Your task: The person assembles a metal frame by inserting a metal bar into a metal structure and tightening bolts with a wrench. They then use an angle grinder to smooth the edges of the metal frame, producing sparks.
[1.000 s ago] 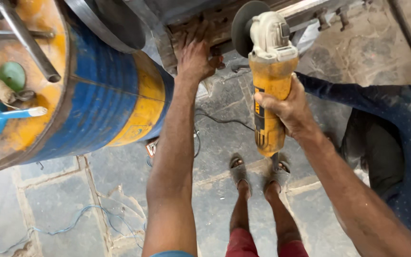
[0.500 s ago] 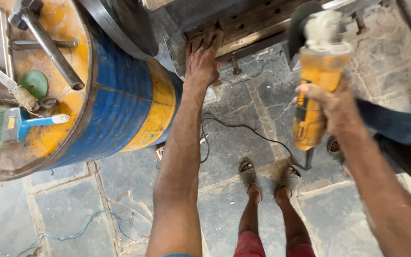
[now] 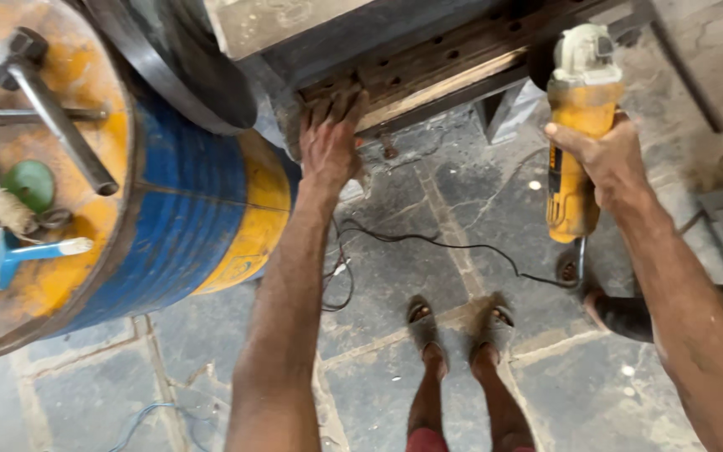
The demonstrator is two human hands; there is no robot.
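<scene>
My left hand (image 3: 328, 138) lies flat and open, fingers spread, pressed on the near edge of the rusty steel beam (image 3: 437, 63) that runs across the top of my view from eleven o'clock toward one. The beam has a row of small holes along its face, and my fingertips reach up onto it.

My right hand (image 3: 600, 159) is closed around the yellow body of the grinder (image 3: 575, 125), gripping it near the middle. The grinder stands almost upright at one o'clock, its pale head and dark guard up against the right end of the beam; whether the disc touches the steel I cannot tell. Its black cord (image 3: 428, 243) trails over the floor from under the tool toward the centre.

At nine o'clock stands the drum (image 3: 202, 226), painted blue and yellow. On its orange top lie a hammer (image 3: 52, 109) with a steel handle, a green disc (image 3: 28, 184) and a brush (image 3: 18, 255) with a blue handle. A dark round plate (image 3: 177, 63) leans over the drum's far rim, just beside the beam.

At six o'clock my two sandalled feet (image 3: 453, 331) stand on the stone floor (image 3: 211, 360), well below both hands. A thin blue wire (image 3: 148, 418) lies on the floor at seven o'clock.
</scene>
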